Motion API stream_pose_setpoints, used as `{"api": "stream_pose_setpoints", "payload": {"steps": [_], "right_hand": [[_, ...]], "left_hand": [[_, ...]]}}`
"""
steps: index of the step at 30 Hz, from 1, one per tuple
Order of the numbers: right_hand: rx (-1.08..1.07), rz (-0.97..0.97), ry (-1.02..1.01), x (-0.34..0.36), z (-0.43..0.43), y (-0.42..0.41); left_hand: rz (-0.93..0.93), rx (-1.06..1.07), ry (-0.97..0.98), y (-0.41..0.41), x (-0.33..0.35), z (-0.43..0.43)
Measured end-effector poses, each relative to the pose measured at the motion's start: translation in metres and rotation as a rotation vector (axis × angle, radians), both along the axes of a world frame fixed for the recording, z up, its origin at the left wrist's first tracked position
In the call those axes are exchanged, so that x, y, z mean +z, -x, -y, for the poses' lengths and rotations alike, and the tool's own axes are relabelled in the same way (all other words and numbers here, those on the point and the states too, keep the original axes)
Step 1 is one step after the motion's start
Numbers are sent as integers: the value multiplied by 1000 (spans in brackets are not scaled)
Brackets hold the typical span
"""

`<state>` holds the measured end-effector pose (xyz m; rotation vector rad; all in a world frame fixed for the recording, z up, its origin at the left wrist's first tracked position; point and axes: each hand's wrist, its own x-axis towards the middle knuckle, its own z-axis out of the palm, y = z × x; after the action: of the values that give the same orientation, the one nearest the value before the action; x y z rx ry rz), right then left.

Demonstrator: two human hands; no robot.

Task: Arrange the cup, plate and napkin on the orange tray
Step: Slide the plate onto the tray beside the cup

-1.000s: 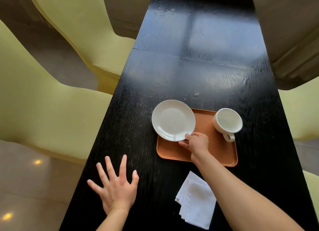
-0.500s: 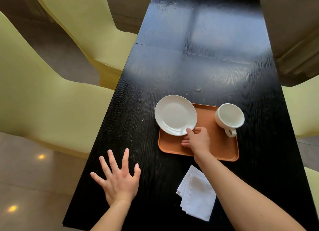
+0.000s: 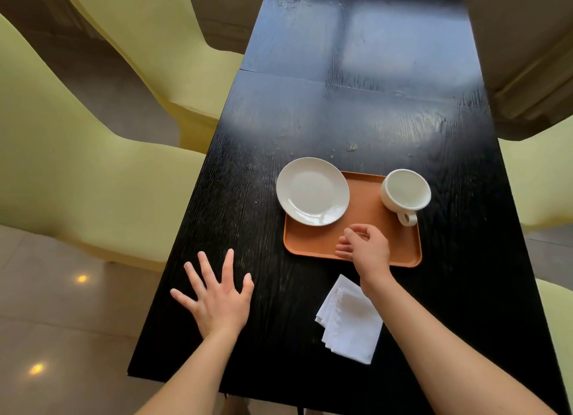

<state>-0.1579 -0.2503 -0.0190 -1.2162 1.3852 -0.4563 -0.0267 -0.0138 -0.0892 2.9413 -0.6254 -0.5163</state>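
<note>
bare tray middle open to my hand, plate crowding its left, cup its right, my forearm above the napkin's right edge

Single head-worn wide view, looking steeply down and forward along the black table, close above it

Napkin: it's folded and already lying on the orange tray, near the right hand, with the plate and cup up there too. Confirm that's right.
Not quite. The head view shows the napkin folded but lying on the black table, near of the orange tray, beside the right forearm. The plate and cup do sit at the tray's far corners, and the right hand is empty over the tray.
</note>
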Motion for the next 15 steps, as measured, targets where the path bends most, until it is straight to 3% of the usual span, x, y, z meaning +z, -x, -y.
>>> {"api": "stream_pose_setpoints", "payload": {"steps": [6,9,12,15], "right_hand": [[173,-197,141,9,-29,69],[301,-415,321,6,-41,99],[436,-528,420,1,-53,117],[672,-626,492,-4,-63,122]], "left_hand": [[-115,-6,109,9,39,7],[-137,-172,246,43,52,13],[-290,-398,377,80,54,29],[-292,-616,356,101,49,45]]}}
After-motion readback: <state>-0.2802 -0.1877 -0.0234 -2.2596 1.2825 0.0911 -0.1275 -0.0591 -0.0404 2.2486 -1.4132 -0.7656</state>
